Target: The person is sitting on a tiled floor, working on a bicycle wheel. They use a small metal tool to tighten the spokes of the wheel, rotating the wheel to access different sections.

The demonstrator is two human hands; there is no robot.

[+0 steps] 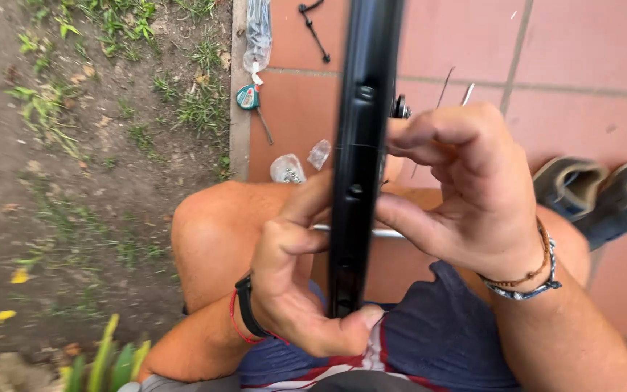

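A black wheel rim [361, 131] stands edge-on between my hands, running from the top of the view down to my lap. My left hand [292, 276] grips its lower part, thumb pressed against the rim's bottom edge. My right hand [466, 189] is on the rim's right side with fingers pinched together near a spoke hole, on something too small to make out. Thin metal spokes [444, 87] stick out behind the right hand. A silver rod [390, 234] crosses behind the rim over my bare knees.
Red floor tiles [582, 43] lie ahead; dirt and grass [81, 145] are to the left. On the tiles lie a small tape measure [248, 96], a clear plastic bag [258, 29], small plastic packets [288, 168], a black tool [315, 29]. Blue shoes [596, 192] sit at right.
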